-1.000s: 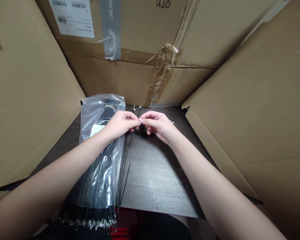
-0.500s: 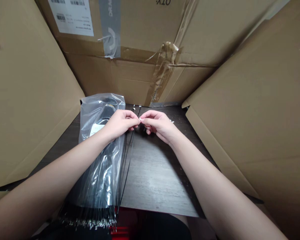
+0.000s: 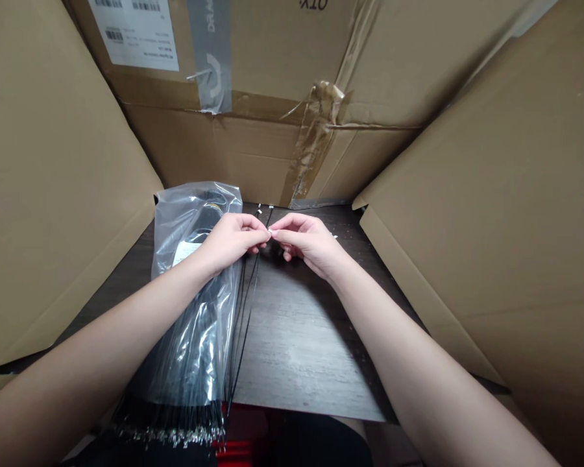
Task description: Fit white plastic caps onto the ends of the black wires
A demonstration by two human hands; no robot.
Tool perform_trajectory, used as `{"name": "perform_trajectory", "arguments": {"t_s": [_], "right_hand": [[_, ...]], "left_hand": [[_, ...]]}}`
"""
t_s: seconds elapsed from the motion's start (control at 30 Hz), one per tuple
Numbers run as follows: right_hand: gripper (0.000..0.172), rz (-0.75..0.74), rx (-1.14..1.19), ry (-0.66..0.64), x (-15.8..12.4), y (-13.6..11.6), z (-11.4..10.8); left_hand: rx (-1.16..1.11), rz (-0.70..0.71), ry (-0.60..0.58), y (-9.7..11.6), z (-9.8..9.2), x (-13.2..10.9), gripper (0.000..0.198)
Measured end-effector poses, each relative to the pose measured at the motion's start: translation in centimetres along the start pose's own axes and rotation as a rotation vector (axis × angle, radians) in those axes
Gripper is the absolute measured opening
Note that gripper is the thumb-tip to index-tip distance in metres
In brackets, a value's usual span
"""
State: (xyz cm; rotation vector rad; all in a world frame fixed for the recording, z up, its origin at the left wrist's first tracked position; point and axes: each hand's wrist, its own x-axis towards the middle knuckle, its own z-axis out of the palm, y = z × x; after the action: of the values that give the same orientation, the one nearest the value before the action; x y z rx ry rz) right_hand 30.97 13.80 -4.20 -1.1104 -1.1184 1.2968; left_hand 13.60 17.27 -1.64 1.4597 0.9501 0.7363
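My left hand [image 3: 236, 241] and my right hand [image 3: 305, 239] meet fingertip to fingertip above the dark table. A tiny white connector [image 3: 270, 230] shows between the pinched thumb and forefinger of my right hand. The fingers of my left hand are pinched against it, apparently on the end of a thin black wire; the fingers hide the exact join. Several black wires [image 3: 244, 324] run along the table below my left hand. Beside them lies a clear plastic bag [image 3: 194, 344] full of black wires, its white label [image 3: 185, 251] partly under my left wrist.
Bare metal wire ends [image 3: 175, 434] stick out past the table's front edge. White-tipped wires [image 3: 259, 209] lie at the back. Small white pieces [image 3: 335, 237] sit behind my right wrist. Cardboard walls [image 3: 53, 162] enclose the dark table [image 3: 302, 350] at left, back and right.
The whole view has shifted very slightly. Both hands keep the same pinch at the same spot, with no other clear difference.
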Motion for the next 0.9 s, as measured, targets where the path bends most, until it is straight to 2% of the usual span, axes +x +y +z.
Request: {"name": "perform_trajectory", "arguments": {"t_s": [0.5,0.7,0.9], "right_hand": [[0.035,0.026,0.091,0.066,0.12,-0.29,-0.08],[0.038,0.016,0.113,0.027,0.14,-0.12,-0.34],[0.040,0.020,0.145,-0.011,-0.07,-0.53,-0.27]], "left_hand": [[-0.018,-0.018,0.006,0.74,0.22,-0.49,0.008],[-0.072,0.018,0.001,0.36,0.06,-0.25,0.010],[-0.143,0.118,-0.013,0.78,0.10,-0.36,0.015]]}}
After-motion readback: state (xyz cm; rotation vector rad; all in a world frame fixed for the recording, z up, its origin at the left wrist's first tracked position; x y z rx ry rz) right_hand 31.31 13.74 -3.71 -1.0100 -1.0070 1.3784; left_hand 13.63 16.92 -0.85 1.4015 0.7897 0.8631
